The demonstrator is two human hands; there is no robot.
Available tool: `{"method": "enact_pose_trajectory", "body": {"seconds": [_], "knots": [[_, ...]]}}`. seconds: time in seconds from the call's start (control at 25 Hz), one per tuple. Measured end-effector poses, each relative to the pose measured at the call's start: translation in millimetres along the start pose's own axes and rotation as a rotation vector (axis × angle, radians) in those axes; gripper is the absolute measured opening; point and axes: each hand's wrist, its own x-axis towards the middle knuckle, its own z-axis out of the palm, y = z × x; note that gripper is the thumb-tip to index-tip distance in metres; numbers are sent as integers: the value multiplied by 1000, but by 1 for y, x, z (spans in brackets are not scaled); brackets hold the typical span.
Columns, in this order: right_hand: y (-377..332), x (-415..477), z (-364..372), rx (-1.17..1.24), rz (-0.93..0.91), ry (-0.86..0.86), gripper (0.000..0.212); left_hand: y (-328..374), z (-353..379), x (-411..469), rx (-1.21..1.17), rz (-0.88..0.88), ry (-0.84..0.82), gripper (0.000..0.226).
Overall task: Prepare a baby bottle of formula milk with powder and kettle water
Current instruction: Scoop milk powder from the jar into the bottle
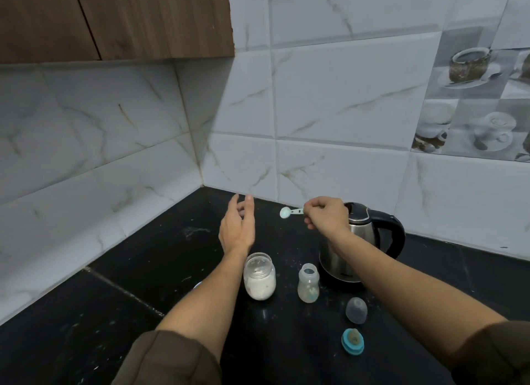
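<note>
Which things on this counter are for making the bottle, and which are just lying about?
For the job: powder jar, baby bottle, kettle, measuring scoop in right hand, teat ring, clear cap.

Lying about: only a pale object partly hidden behind the left forearm, unidentifiable.

**One head-worn view, looking forward and down into a counter corner**

A single wide-angle camera sat on the person's head, facing forward and down toward the corner where the black countertop [149, 258] met the tiled walls [338, 98]. Both forearms reached away from the lens, placing it close behind and above the hands. Straight edges bowed near the frame's borders. No second view overlapped it.
</note>
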Motion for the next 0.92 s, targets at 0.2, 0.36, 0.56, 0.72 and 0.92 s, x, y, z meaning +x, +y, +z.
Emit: {"method": "enact_pose_trajectory", "body": {"seconds": [0.2,0.36,0.56,0.72,0.92], "knots": [[15,-14,51,-400,-146,-269,23,-30,-17,4,66,-38,-23,65],[26,-22,86,-732,-269,-478,22,-53,-22,6,87,-55,-69,61],[42,-21,107,-965,-301,-605,21,-71,-20,18,95,-78,-144,57],[50,-16,111,-1022,-342,-641,20,-70,-15,27,95,-74,-156,57],[37,-6,95,-975,-442,-523,19,-54,-5,32,118,-28,-168,57]]}}
